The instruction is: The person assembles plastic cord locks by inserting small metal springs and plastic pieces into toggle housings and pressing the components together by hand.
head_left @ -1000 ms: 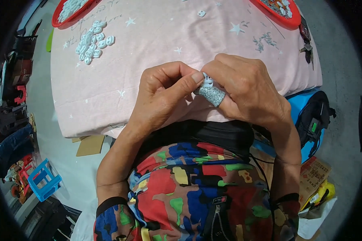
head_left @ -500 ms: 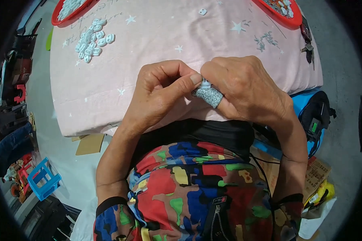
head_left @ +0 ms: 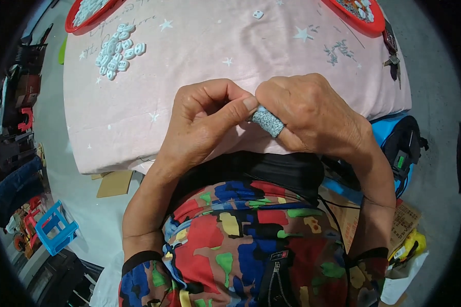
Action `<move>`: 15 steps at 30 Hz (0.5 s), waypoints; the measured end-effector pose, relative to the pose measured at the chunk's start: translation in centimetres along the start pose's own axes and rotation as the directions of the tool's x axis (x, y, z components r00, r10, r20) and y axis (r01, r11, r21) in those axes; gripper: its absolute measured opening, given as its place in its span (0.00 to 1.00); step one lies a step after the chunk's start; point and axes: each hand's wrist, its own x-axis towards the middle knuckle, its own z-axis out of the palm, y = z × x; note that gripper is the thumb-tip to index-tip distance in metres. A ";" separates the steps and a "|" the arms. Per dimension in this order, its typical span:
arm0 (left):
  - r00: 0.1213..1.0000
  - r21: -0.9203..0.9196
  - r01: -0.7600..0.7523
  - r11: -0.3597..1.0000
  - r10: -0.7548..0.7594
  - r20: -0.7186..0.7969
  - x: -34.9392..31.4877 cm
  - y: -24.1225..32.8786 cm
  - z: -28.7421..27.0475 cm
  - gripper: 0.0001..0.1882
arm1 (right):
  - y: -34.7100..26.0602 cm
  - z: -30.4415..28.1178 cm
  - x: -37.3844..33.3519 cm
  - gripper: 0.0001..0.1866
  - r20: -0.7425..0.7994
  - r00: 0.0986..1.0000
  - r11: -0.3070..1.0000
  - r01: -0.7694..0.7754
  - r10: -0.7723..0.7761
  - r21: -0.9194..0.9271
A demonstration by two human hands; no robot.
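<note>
My left hand (head_left: 205, 120) and my right hand (head_left: 312, 115) meet over the near part of the table, both closed in a pinch. Between their fingertips sits a small white plastic piece (head_left: 262, 108), mostly hidden by thumb and fingers. A grey speckled knitted sleeve (head_left: 268, 124) wraps one finger of my right hand, just under that piece. Left of the hands, farther off, lies a loose group of white oval plastic pieces (head_left: 119, 51). One more white oval piece (head_left: 258, 14) lies alone at the far middle. Small grey metal pins (head_left: 338, 52) lie scattered at the far right.
A pink cloth with stars (head_left: 118, 123) covers the table. Red baskets stand at the far corners: the left basket (head_left: 69, 25) holds white pieces, the right basket (head_left: 376, 31) mixed small parts. Keys (head_left: 393, 60) hang at the right edge. A blue stool (head_left: 56, 225) stands on the floor at left.
The fingertips have closed in over the white piece, so less of it shows. The right hand and the knitted sleeve have shifted very slightly; the things on the table have stayed put.
</note>
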 end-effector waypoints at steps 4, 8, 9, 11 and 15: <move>1.000 -0.025 -0.003 1.000 0.003 -0.010 0.3 -0.1 -0.1 0.07 | 0.2 -0.4 0.2 0.10 -0.013 1.000 0.999 -0.027 0.027 -0.046; 0.999 -0.119 0.046 0.992 -0.048 -0.017 0.4 -0.2 -0.6 0.08 | 0.1 0.4 0.2 0.16 -0.208 0.978 0.999 -0.032 0.028 -0.014; 0.998 -0.153 0.062 0.986 -0.066 -0.020 0.4 -0.2 -0.8 0.08 | -0.1 0.4 0.2 0.16 -0.210 0.977 0.999 -0.031 0.027 -0.016; 0.998 -0.115 0.063 0.991 -0.066 -0.020 0.5 0.2 -0.9 0.08 | -0.4 0.3 0.2 0.17 -0.212 0.976 0.998 -0.060 0.057 -0.009; 0.972 0.135 -0.047 0.990 0.077 -0.222 0.5 1.1 -2.6 0.07 | 0.3 0.8 -0.3 0.16 -0.222 0.965 0.989 -0.145 0.141 -0.004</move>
